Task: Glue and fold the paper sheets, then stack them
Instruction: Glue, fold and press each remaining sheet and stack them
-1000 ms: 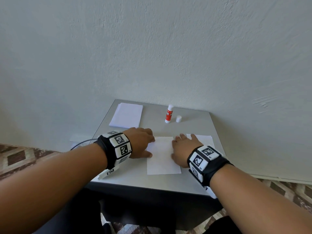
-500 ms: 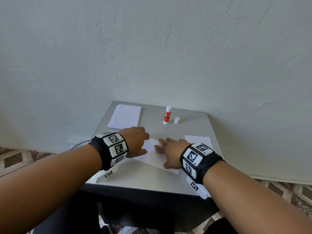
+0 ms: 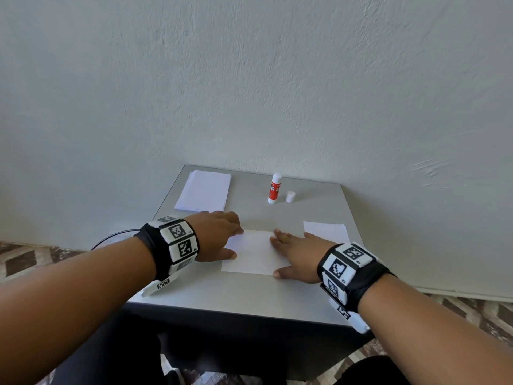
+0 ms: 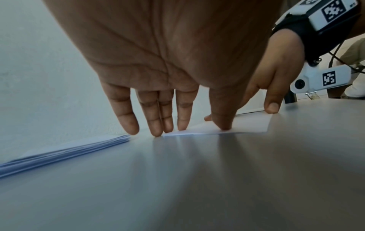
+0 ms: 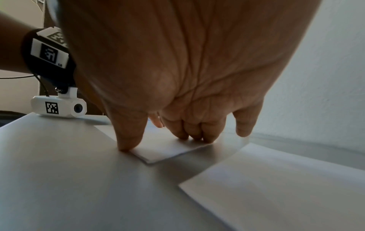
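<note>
A white folded sheet (image 3: 251, 254) lies flat on the grey table (image 3: 249, 295) between my hands. My left hand (image 3: 222, 237) rests on its left edge with straight fingers, and its thumb (image 4: 225, 125) presses the sheet (image 4: 248, 125). My right hand (image 3: 291, 251) lies flat on the sheet's right side. Its thumb (image 5: 128, 140) is at the near corner, and its fingers (image 5: 197, 134) press down on the sheet (image 5: 164, 150). A red and white glue stick (image 3: 274, 188) stands uncapped at the back, with its white cap (image 3: 290, 196) beside it.
A stack of white sheets (image 3: 204, 194) lies at the table's back left, close to my left fingers (image 4: 59, 151). More white paper (image 3: 326, 230) lies at the right edge, next to my right hand (image 5: 276, 179). The wall (image 3: 277, 79) rises right behind the table.
Half a second ago the sheet sat skewed with my right hand reaching across it. Now it lies square and flat, and my right hand is back at its right side.
</note>
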